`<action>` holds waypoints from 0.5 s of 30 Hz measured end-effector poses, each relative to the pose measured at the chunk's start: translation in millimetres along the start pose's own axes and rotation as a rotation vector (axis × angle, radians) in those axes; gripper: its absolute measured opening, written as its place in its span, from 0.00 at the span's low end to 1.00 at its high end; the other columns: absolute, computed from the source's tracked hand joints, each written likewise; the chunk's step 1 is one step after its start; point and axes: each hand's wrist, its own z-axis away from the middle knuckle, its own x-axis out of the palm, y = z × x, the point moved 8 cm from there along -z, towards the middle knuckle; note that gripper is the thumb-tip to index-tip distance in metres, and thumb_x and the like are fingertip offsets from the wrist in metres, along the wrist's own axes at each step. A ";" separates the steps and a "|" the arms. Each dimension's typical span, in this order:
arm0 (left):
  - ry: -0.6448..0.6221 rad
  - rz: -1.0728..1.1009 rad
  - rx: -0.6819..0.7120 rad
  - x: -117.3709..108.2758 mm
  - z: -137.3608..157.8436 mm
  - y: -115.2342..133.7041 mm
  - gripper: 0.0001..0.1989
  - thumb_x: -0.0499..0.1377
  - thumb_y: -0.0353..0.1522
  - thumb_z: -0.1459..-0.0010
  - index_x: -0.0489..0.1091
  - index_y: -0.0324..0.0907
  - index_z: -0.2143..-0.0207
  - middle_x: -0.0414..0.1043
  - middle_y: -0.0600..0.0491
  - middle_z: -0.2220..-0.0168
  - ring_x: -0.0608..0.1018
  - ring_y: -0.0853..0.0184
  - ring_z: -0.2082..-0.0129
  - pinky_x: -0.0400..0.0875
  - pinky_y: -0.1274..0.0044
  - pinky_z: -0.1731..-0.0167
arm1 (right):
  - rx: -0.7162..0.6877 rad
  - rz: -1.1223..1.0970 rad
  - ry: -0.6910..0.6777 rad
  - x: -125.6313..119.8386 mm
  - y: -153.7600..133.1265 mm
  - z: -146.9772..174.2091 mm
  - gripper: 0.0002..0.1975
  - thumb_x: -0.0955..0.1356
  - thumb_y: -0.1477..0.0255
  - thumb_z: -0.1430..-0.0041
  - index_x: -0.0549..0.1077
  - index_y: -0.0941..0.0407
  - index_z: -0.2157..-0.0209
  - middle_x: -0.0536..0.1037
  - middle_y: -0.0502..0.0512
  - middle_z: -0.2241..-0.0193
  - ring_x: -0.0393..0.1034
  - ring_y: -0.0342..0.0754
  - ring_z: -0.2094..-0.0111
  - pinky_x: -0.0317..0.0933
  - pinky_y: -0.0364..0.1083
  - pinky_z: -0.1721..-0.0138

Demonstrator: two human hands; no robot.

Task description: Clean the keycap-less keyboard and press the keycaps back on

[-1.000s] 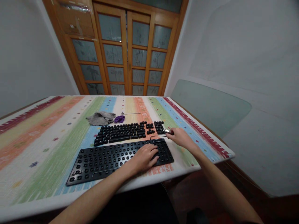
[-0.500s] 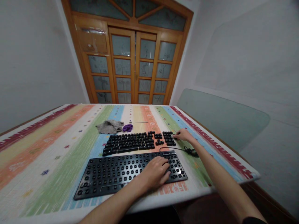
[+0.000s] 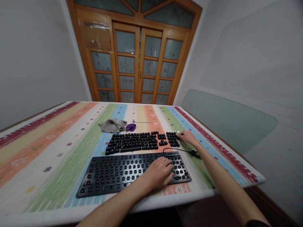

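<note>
A black keyboard base without keycaps lies near the table's front edge, its bare key posts showing. My left hand rests on its right part, fingers slightly bent and apart, holding nothing visible. Behind the base, black keycaps are laid out in keyboard order, with a number-pad group at the right. At the upper right corner of that group is my right hand, its thumb and fingers pinched together. A small shiny bit shows at the fingertips; too small to make out.
A grey cloth and a purple bundle lie behind the keycaps. Near them is a thin rod. The keyboard's black cable is bunched under my right forearm. A striped tablecloth covers the table; walls stand on both sides.
My right hand has shifted slightly away from me along the number-pad group, towards its top corner. My left hand stays on the keyboard base. The camera view has tilted a little.
</note>
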 end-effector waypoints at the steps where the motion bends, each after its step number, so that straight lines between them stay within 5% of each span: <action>1: 0.001 0.000 -0.002 -0.1 0.0 -0.1 0.09 0.57 0.33 0.36 0.71 0.38 0.56 0.75 0.43 0.51 0.76 0.57 0.50 0.71 0.65 0.46 | 0.004 0.006 -0.001 0.1 0.5 -0.3 0.21 0.69 0.62 0.39 0.79 0.59 0.81 0.79 0.58 0.79 0.73 0.48 0.74 0.56 0.43 0.72; 15: 0.025 0.008 -0.003 -2.3 1.9 0.5 0.09 0.57 0.32 0.36 0.71 0.38 0.55 0.75 0.43 0.51 0.76 0.58 0.50 0.71 0.65 0.46 | 0.035 0.059 -0.015 -6.8 -2.3 4.3 0.16 0.67 0.73 0.41 0.80 0.60 0.81 0.80 0.58 0.79 0.73 0.47 0.73 0.55 0.42 0.72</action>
